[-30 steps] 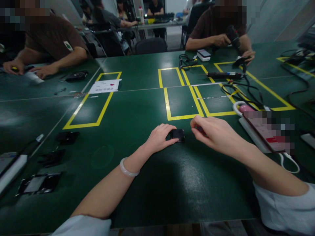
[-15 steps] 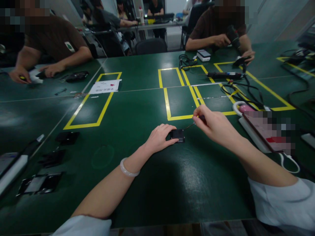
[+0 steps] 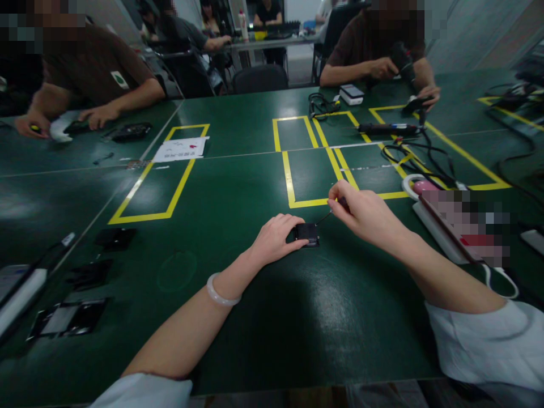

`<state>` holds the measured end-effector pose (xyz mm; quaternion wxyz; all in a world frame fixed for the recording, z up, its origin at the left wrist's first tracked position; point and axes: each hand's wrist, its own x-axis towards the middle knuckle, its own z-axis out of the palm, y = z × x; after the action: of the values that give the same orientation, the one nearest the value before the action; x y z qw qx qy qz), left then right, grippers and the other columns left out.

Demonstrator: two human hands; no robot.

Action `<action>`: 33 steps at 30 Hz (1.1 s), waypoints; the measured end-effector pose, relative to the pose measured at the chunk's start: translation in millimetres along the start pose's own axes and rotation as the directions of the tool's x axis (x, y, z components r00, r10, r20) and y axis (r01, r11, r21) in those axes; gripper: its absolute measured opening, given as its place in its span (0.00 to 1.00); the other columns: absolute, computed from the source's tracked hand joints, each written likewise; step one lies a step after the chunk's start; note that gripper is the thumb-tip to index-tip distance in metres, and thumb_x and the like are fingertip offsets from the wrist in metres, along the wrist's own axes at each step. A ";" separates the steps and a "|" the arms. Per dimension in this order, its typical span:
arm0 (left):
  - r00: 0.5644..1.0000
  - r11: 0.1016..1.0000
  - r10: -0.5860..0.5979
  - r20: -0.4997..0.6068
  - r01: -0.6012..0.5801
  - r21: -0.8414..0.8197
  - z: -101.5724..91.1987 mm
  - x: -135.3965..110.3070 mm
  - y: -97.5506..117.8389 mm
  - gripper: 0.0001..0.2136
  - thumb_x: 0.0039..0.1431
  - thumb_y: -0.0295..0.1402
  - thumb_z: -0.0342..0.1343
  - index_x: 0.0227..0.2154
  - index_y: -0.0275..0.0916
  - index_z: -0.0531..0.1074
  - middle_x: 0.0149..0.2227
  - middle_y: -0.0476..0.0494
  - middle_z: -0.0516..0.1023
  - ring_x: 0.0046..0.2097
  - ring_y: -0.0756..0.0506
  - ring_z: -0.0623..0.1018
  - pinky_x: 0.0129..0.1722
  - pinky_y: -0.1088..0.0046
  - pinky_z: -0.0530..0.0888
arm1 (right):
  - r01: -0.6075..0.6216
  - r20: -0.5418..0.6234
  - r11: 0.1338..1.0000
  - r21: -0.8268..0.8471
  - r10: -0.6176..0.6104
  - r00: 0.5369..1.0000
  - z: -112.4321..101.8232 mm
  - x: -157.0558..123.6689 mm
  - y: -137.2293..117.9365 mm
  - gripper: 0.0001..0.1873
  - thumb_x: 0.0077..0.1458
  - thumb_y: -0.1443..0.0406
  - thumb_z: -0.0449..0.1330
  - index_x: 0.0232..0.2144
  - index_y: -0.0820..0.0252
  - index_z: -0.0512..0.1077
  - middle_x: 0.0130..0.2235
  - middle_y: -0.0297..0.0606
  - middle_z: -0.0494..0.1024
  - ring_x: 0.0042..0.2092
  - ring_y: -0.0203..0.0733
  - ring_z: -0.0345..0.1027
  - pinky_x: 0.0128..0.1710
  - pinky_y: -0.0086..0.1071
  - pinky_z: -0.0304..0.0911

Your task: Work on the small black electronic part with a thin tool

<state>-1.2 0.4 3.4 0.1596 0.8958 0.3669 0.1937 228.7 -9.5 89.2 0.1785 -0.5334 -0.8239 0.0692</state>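
Note:
A small black rectangular part (image 3: 307, 234) lies on the green table (image 3: 238, 192) just in front of me. My left hand (image 3: 274, 238) rests beside it, fingers curled against its left edge and holding it still. My right hand (image 3: 361, 215) hovers to the right, fingers pinched round a thin screwdriver (image 3: 328, 215) whose tip slants down to the part's top right corner. A pale bangle (image 3: 221, 292) circles my left wrist.
Yellow tape boxes (image 3: 314, 170) mark the table ahead. Black parts (image 3: 114, 238) and a flat panel (image 3: 68, 318) lie at the left. A white power strip (image 3: 442, 238), cables (image 3: 420, 158) and a pink object sit at the right. Other people work across the table.
My right hand rose from beside the part, brought the thin tool into view and set its tip on the part's corner. My left hand stayed put. The person at far left shifted their hands.

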 end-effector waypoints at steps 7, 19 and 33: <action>1.000 1.000 -0.004 -0.011 0.004 -0.007 0.5 0.1 0.4 0.18 0.62 0.46 0.53 0.48 0.40 0.67 0.46 0.42 0.74 0.47 0.41 0.72 0.46 0.63 0.70 | -0.020 0.030 0.990 -0.140 0.024 0.999 -3.0 2.7 -9.9 0.12 0.64 0.60 0.45 0.41 0.59 0.65 0.27 0.36 0.75 0.27 0.40 0.67 0.26 0.31 0.45; 1.000 1.000 -0.012 -0.001 0.012 0.005 -1.0 1.4 2.5 0.17 0.62 0.47 0.53 0.47 0.40 0.67 0.45 0.42 0.74 0.46 0.41 0.72 0.46 0.62 0.70 | 0.062 0.168 0.914 -0.402 0.007 0.986 -11.2 19.3 -29.1 0.15 0.64 0.59 0.44 0.39 0.60 0.67 0.29 0.43 0.78 0.29 0.45 0.71 0.23 0.32 0.40; 1.000 1.000 0.000 -0.008 0.000 -0.001 0.0 0.4 1.4 0.18 0.62 0.48 0.51 0.47 0.40 0.67 0.45 0.41 0.74 0.46 0.41 0.73 0.46 0.62 0.70 | 0.130 0.172 0.927 -0.351 -0.073 0.982 -9.9 21.4 -26.9 0.18 0.65 0.56 0.42 0.38 0.58 0.67 0.29 0.40 0.77 0.28 0.42 0.70 0.24 0.32 0.40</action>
<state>0.0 -0.2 4.0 0.1584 0.8949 0.3674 0.1976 201.5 -2.3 111.3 0.0161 -0.5067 -0.8605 -0.0511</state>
